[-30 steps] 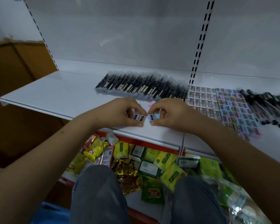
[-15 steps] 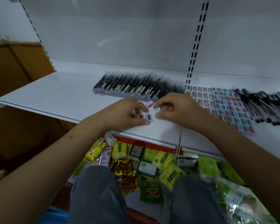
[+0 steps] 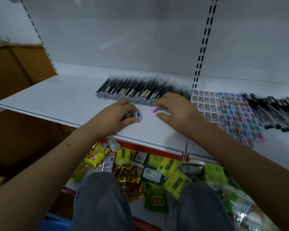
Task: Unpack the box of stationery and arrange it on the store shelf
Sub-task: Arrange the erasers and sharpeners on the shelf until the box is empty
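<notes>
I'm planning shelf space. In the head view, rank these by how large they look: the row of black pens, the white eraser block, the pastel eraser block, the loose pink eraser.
1. Row of black pens in clear sleeves.
2. Pastel eraser block.
3. White eraser block; partly hidden, so unsure against the pastel one.
4. Loose pink eraser, smallest.

We note a pink eraser (image 3: 153, 110) lying flat on the white shelf (image 3: 57, 97), just in front of a tight row of black pens (image 3: 140, 92). A small stack of erasers (image 3: 133, 116), lilac one outermost, sits gripped in the left hand (image 3: 118, 114).
</notes>
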